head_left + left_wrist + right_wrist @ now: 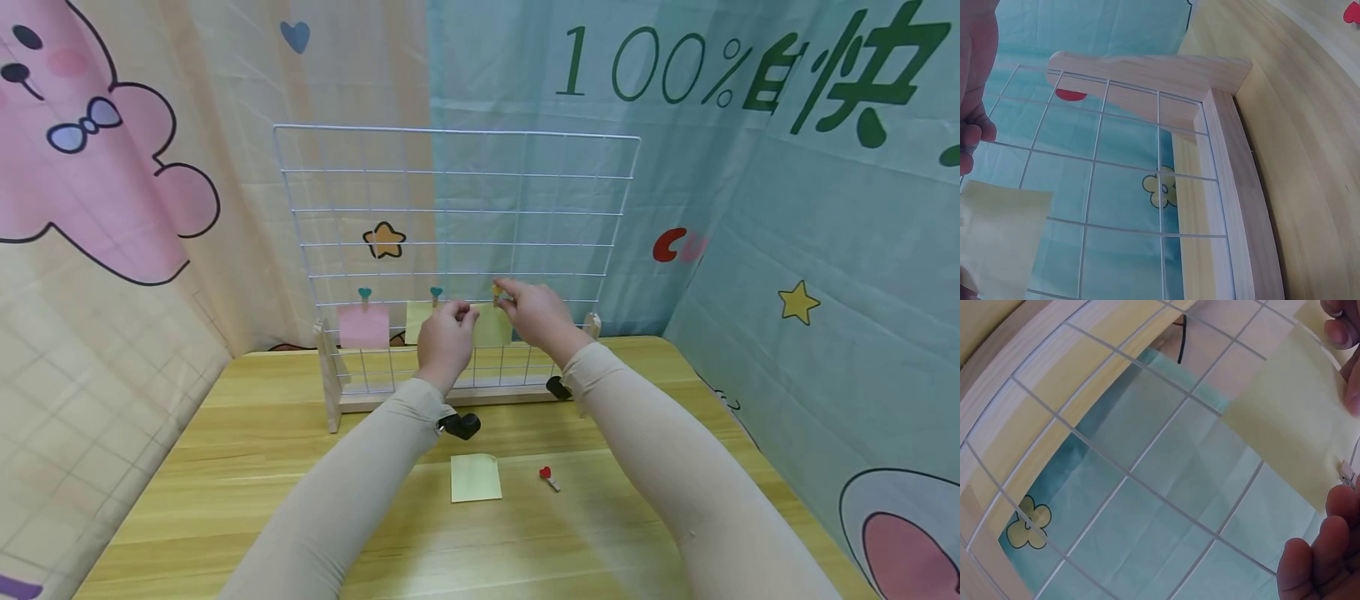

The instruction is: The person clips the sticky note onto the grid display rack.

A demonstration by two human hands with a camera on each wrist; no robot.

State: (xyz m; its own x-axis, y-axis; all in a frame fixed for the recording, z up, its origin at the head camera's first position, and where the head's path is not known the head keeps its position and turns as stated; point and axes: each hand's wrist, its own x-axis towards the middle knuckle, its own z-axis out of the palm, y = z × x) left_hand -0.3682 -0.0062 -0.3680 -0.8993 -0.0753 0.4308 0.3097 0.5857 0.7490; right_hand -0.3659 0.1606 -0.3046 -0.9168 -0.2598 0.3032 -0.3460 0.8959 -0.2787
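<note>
On the wire grid hangs a yellow sticky note, overlapping the grid low on its right half. My right hand pinches a small yellow-topped clip at the note's top edge; the clip's metal spring shows in the right wrist view. My left hand pinches the note near its upper left edge. Left of it, a pink sticky note and another yellow note, partly behind my left hand, hang from clips with teal hearts.
Wooden feet and a wooden base hold the grid upright on the wood-grain table. Nearer me lie a loose yellow note and a clip with a red heart. Printed curtains stand behind and at the sides.
</note>
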